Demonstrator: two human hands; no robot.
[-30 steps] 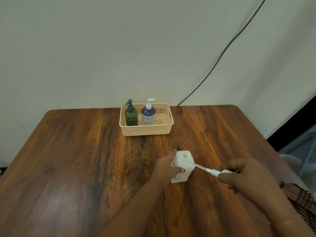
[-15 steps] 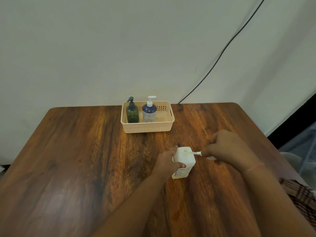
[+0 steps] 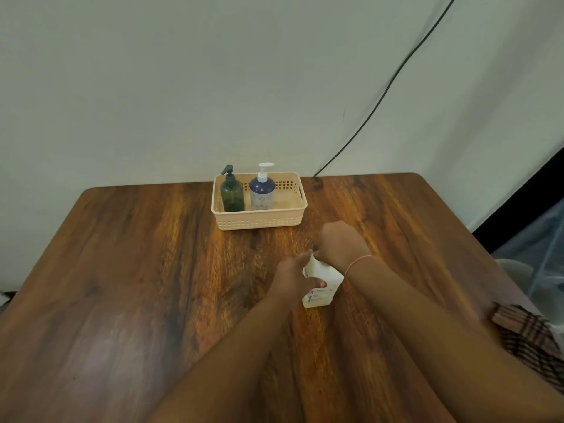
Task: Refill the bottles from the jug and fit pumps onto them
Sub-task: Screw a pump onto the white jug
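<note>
A white square bottle (image 3: 321,285) stands on the wooden table (image 3: 152,285), a little right of the middle. My left hand (image 3: 294,277) grips its left side. My right hand (image 3: 343,244) is closed over the bottle's top, holding the white pump there; the pump itself is hidden under the fingers. At the back, a beige basket (image 3: 259,221) holds a dark green pump bottle (image 3: 232,195) and a blue pump bottle (image 3: 262,192), both upright with pumps on. No jug is in view.
The wall runs just behind the table's far edge, and a black cable (image 3: 381,99) runs down it to the table's back right corner. A checked cloth (image 3: 531,337) lies past the table's right edge.
My right hand has carried the pump from the right onto the bottle's top, with its tube going down into the opening. My left hand has kept its hold on the bottle.
</note>
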